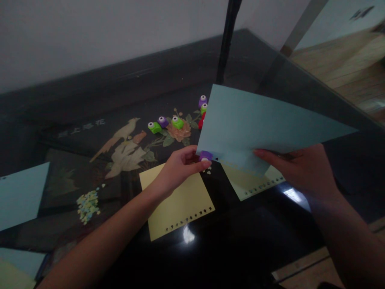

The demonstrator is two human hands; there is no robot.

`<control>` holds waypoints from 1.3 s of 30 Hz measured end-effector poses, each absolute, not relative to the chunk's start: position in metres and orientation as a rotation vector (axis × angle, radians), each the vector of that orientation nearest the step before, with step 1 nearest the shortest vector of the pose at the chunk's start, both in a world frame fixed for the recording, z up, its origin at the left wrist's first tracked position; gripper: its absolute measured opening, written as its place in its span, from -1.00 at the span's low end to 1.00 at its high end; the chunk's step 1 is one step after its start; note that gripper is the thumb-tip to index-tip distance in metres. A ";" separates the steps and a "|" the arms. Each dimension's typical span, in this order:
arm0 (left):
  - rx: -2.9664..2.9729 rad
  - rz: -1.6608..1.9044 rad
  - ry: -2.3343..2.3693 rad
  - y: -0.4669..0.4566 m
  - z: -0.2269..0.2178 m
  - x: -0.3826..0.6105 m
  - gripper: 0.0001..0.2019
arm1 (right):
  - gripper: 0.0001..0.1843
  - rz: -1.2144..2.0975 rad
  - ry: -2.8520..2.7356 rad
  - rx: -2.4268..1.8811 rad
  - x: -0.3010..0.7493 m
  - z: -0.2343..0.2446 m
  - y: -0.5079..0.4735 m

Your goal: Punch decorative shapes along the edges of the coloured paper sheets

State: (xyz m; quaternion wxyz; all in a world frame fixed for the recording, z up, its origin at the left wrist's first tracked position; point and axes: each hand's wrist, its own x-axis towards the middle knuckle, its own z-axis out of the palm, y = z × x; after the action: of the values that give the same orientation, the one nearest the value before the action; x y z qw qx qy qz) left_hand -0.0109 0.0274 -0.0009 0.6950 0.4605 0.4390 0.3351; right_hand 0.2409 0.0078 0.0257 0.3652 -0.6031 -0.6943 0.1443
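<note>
My left hand pinches a small purple paper punch clamped on the lower edge of a light blue sheet. That sheet is held raised above the table by my right hand, fingers closed on its lower right edge. A few tiny cut-out bits lie just below the punch. Under the hands lie a yellow sheet with a punched row along its front edge and a pale green sheet, also punched.
Several more small punches, green, purple, green and others, sit on the dark glossy table. A heap of paper confetti and blue sheets lie left. A black pole stands behind.
</note>
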 end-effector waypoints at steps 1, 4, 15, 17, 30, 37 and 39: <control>1.031 0.748 0.978 0.027 -0.001 -0.011 -0.76 | -0.90 0.369 -1.784 -1.549 0.240 0.026 0.008; 1.037 0.744 0.977 0.027 -0.002 -0.011 -0.76 | -0.87 0.364 -1.788 -1.544 0.240 0.027 0.008; 1.041 0.744 0.984 0.027 -0.002 -0.012 -0.76 | -0.87 0.373 -1.793 -1.534 0.242 0.026 0.009; 1.032 0.745 0.975 0.027 -0.002 -0.012 -0.77 | -0.86 0.369 -1.798 -1.536 0.242 0.026 0.009; 1.034 0.745 0.965 0.027 -0.002 -0.012 -0.77 | -0.87 0.387 -1.790 -1.545 0.240 0.028 0.009; 1.043 0.747 0.978 0.027 -0.003 -0.012 -0.74 | -0.82 0.387 -1.799 -1.549 0.240 0.028 0.008; 1.047 0.750 0.976 0.027 -0.003 -0.013 -0.73 | -0.84 0.375 -1.800 -1.533 0.241 0.027 0.008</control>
State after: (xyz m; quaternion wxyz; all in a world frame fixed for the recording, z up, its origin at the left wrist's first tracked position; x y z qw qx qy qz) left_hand -0.0128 0.0273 -0.0031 0.6911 0.4682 0.4367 0.3354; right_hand 0.2408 0.0079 0.0268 0.3653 -0.5962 -0.6999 0.1457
